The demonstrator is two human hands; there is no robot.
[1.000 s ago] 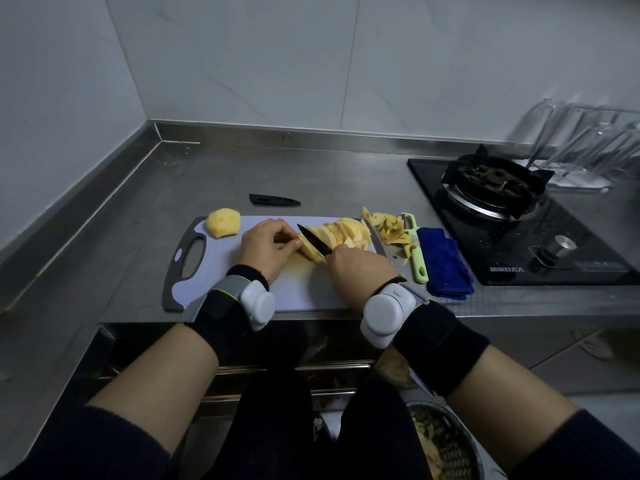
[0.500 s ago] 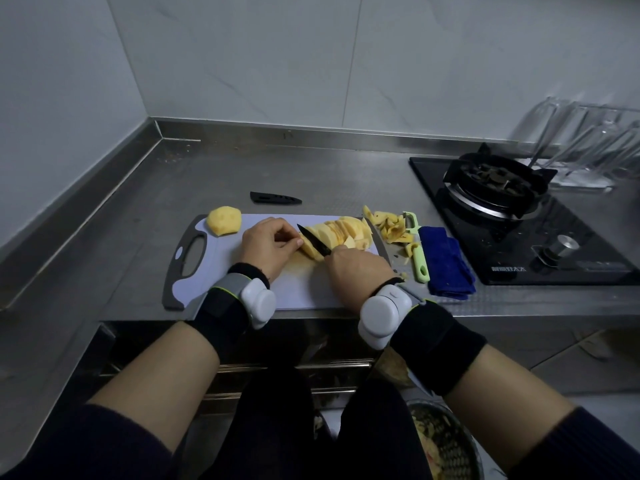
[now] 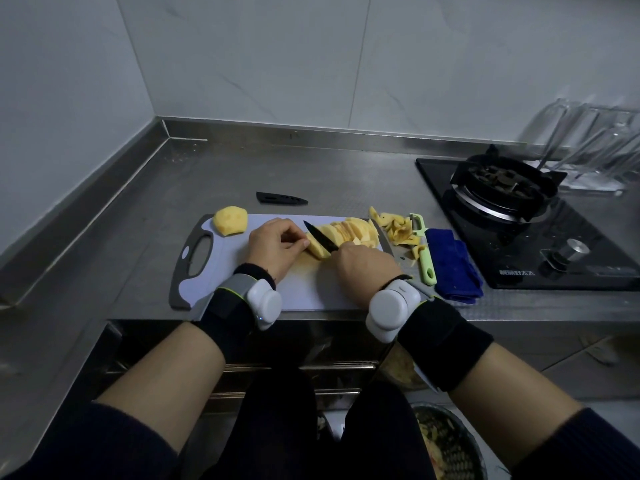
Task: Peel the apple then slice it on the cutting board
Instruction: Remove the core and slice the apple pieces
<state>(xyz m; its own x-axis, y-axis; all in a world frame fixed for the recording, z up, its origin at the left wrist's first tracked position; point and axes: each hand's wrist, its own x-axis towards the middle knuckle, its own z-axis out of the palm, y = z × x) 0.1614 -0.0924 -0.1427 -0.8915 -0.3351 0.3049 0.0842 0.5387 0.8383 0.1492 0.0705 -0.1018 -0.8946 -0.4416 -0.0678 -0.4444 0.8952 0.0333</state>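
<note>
The left hand [image 3: 277, 245] holds the apple piece [image 3: 317, 251] with curled fingers at the middle of the cutting board [image 3: 221, 282]. The right hand [image 3: 367, 268] is closed around the handle of the black knife [image 3: 320, 237], whose blade lies across that piece. Cut slices [image 3: 349, 232] are stacked just behind the blade, 1 peeled apple chunk [image 3: 230, 221] sits at the board's far-left corner, and peels [image 3: 398, 232], a green peeler [image 3: 425, 259] and a blue cloth [image 3: 453, 268] lie right of the board.

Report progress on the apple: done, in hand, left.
Done: peeling, with peels beside the peeler; a row of slices lies on the board. In hand: the left hand steadies a piece while the right hand cuts it with the knife. Left: the rest of that piece and the peeled chunk at the board's far left corner.
</note>
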